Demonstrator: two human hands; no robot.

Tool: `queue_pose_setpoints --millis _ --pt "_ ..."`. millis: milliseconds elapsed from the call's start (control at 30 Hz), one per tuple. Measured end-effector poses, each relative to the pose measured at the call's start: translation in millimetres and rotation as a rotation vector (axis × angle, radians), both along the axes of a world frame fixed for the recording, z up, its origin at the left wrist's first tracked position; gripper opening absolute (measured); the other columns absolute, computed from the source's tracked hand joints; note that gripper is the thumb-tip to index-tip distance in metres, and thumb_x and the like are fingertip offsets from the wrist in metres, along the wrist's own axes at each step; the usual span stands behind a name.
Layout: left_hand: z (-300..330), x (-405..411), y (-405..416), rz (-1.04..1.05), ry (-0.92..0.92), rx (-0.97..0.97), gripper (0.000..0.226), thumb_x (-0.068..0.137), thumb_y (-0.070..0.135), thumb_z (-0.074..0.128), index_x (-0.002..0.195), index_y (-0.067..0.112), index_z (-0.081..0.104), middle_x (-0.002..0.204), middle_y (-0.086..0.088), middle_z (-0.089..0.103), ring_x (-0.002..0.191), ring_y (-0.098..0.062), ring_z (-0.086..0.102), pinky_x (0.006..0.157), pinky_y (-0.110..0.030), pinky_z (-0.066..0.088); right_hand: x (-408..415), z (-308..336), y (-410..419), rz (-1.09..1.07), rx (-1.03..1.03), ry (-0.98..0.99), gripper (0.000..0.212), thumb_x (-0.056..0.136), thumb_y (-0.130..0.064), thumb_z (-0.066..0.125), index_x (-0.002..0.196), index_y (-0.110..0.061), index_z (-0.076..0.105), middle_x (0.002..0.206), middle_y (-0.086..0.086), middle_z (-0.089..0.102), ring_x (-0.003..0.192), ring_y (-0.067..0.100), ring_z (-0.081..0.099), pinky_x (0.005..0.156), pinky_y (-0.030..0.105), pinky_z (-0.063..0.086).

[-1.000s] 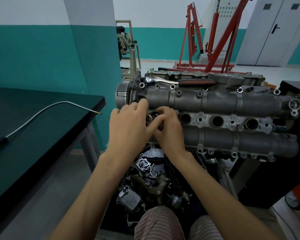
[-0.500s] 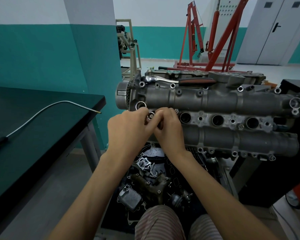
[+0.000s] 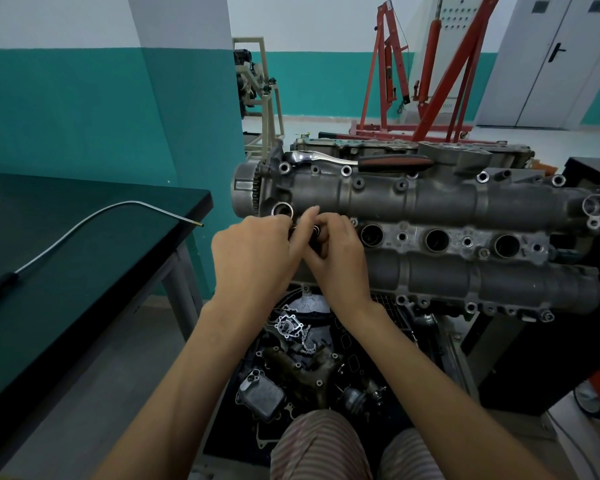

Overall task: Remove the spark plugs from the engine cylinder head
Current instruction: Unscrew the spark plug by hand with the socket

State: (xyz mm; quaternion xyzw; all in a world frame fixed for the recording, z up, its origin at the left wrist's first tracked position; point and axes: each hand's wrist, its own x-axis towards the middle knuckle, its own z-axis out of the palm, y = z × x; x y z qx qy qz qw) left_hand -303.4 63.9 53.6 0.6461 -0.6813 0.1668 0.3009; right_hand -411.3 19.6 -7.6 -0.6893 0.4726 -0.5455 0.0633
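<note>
My right hand and my left hand meet over the leftmost plug well of the cylinder head. The fingers of both are curled and pinch one small dark round part between them, with a bright metal rim showing at its top. I cannot tell whether this is the spark plug itself or a socket on it; my fingers hide most of it. The left thumb lies across the knuckles of the right hand, so the two hands touch.

Just to the right of my right hand three open plug wells run in a row along the head. All three look dark inside, and their contents cannot be made out. Just beyond my left hand sits a round bright-rimmed port, and beyond that the toothed sprocket at the head's end.

Farther from my hands, along the far edge of the head, a ratchet wrench with a red and black grip lies flat.

Below my wrists loose engine parts lie in a dark heap, a length of chain among them.

Well to the left of my left hand a thin bent metal rod rests on a dark table. Far beyond the head stands a red engine hoist.
</note>
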Motion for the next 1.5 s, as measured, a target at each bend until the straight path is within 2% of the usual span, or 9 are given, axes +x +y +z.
queue_pose_setpoints --millis 167,300,467,567,667,933,1100,1333,1500 --pt "-4.5 11.2 0.0 -0.269 -0.037 -0.120 0.040 0.087 0.055 0.039 0.081 0.017 0.049 0.068 0.007 0.050 0.066 -0.018 0.048 0.066 -0.031 0.028 -2.6 1.2 2.6 0.056 -0.042 -0.004 0.006 0.083 -0.005 0.060 0.088 -0.006 0.057 0.086 0.001 0.052 0.074 0.009 0.049 0.063 0.028 0.047" --pt "-6.7 24.9 -10.8 -0.517 -0.098 -0.155 0.026 0.087 0.030 0.049 0.100 0.013 0.062 0.095 0.001 0.061 0.096 -0.023 0.054 0.087 -0.029 0.027 -3.0 2.0 2.1 0.107 -0.091 0.031 0.021 0.086 -0.002 0.055 0.105 -0.006 0.062 0.088 -0.002 0.051 0.077 0.005 0.047 0.067 0.021 0.043" --pt "-13.1 21.9 -20.4 -0.772 0.249 -0.083 0.025 0.084 0.016 0.066 0.108 0.010 0.067 0.100 0.002 0.068 0.095 -0.008 0.060 0.086 -0.027 0.047 -3.7 1.2 0.4 0.092 -0.045 0.063 0.032 0.083 -0.002 0.054 0.115 -0.006 0.057 0.097 0.005 0.056 0.086 0.012 0.052 0.072 0.027 0.045" --pt "-17.1 22.6 -24.0 -0.752 0.399 -0.104 0.023 0.077 0.027 0.074 0.093 0.010 0.069 0.086 0.006 0.070 0.079 -0.005 0.064 0.069 -0.028 0.052 -2.2 1.0 -1.4 0.052 0.032 -0.012 0.041 0.081 -0.012 0.065 0.120 -0.010 0.052 0.104 0.005 0.057 0.092 0.013 0.054 0.076 0.024 0.045" --pt "-17.7 21.8 -26.9 -0.693 0.407 -0.148 0.034 0.074 0.035 0.075 0.079 0.003 0.063 0.075 -0.002 0.067 0.070 -0.014 0.062 0.060 -0.034 0.049 -2.3 1.9 -2.1 0.038 0.017 -0.032 0.019 0.080 -0.014 0.067 0.095 -0.011 0.056 0.091 0.001 0.054 0.078 0.010 0.051 0.066 0.021 0.041" --pt "-28.8 18.0 -20.1 -0.693 0.313 -0.176 0.031 0.090 0.026 0.055 0.118 0.013 0.062 0.103 0.002 0.065 0.088 -0.015 0.063 0.072 -0.038 0.051 -4.0 1.7 -0.2 0.107 -0.046 0.012 0.018 0.086 -0.003 0.053 0.103 -0.006 0.060 0.094 -0.001 0.056 0.084 0.004 0.047 0.071 0.013 0.038" --pt "-23.9 10.0 -13.1 -0.591 0.390 -0.121 0.025 0.086 0.028 0.060 0.110 0.028 0.065 0.064 0.028 0.054 0.056 0.001 0.050 0.056 -0.014 0.036 -3.6 -0.5 -1.9 0.086 -0.047 0.024 0.021 0.087 -0.007 0.054 0.107 -0.007 0.060 0.096 0.004 0.059 0.087 0.009 0.050 0.070 0.020 0.040" --pt "-16.3 6.8 -5.1 -0.619 0.329 -0.027 0.030 0.090 0.017 0.056 0.119 0.024 0.058 0.108 0.013 0.063 0.096 -0.002 0.058 0.083 -0.030 0.050 -2.8 -0.2 -1.5 0.086 -0.018 -0.029 0.025 0.081 -0.014 0.060 0.106 -0.014 0.056 0.085 -0.002 0.055 0.072 0.008 0.048 0.061 0.026 0.042" --pt "-28.5 9.2 -6.5 -0.601 0.273 -0.070 0.038 0.092 0.012 0.054 0.130 0.015 0.047 0.112 0.004 0.065 0.090 -0.014 0.063 0.074 -0.033 0.051 -1.4 1.0 -2.6 0.044 0.062 -0.054 0.018 0.079 -0.018 0.064 0.091 -0.016 0.050 0.075 -0.005 0.047 0.063 0.004 0.042 0.056 0.018 0.035"
